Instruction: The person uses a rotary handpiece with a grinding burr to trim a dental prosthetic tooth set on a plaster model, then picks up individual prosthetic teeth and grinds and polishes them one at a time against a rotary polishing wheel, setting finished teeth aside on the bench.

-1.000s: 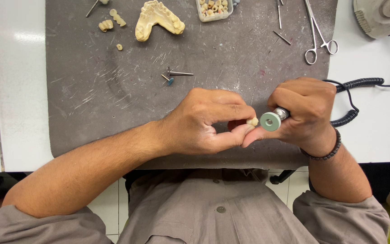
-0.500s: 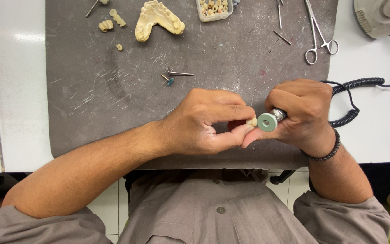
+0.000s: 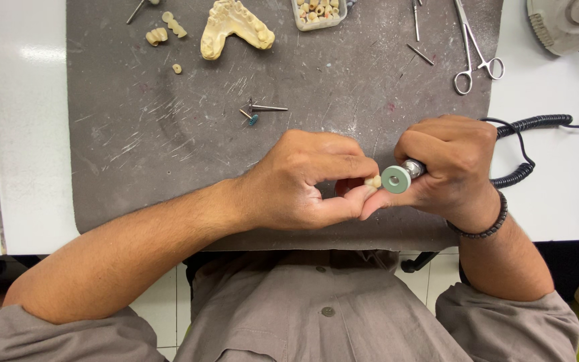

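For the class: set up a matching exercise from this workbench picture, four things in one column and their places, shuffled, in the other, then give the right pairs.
Things:
1. pale yellow plaster jaw cast
2. steel scissor-handled forceps
3. pale green grinding disc
4. small cream tooth piece

Places:
A. pinched in left hand
B. on the tool in right hand
C. mat's top middle
D. mat's top right

Pairs: 1-C, 2-D, 3-B, 4-A
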`<state>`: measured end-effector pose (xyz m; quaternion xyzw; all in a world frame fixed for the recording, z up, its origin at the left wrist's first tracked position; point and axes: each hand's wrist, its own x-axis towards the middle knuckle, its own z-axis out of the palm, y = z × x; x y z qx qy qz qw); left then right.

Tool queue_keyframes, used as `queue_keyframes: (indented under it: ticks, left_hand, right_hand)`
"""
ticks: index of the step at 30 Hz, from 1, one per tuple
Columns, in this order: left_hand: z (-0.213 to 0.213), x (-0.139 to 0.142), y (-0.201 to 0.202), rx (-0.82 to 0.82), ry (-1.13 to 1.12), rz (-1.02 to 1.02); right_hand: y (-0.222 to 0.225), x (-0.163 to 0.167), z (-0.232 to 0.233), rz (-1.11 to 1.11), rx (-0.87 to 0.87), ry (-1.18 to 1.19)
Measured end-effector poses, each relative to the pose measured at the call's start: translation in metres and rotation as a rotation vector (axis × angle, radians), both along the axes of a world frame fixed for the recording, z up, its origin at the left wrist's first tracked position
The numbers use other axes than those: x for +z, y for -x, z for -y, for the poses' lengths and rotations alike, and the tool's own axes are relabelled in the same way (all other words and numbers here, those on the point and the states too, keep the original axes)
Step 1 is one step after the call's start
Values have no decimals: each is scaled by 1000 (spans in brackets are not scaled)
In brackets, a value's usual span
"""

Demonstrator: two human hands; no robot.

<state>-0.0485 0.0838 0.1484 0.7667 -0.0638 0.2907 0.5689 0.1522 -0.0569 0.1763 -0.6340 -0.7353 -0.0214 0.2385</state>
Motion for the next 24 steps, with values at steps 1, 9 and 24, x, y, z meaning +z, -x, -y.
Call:
queue_keyframes:
  ticks: [1,9,24]
  left_hand:
    - [0,0,0,2,0,-4]
    - [0,-2,0,3,-14,25]
    - [0,-2,-1,-10,4,39]
  right_hand:
    - [0,0,0,2,0,5]
    - [0,-1,0,-21,-5,-7]
    - [0,-2,2,-37,-5,-9]
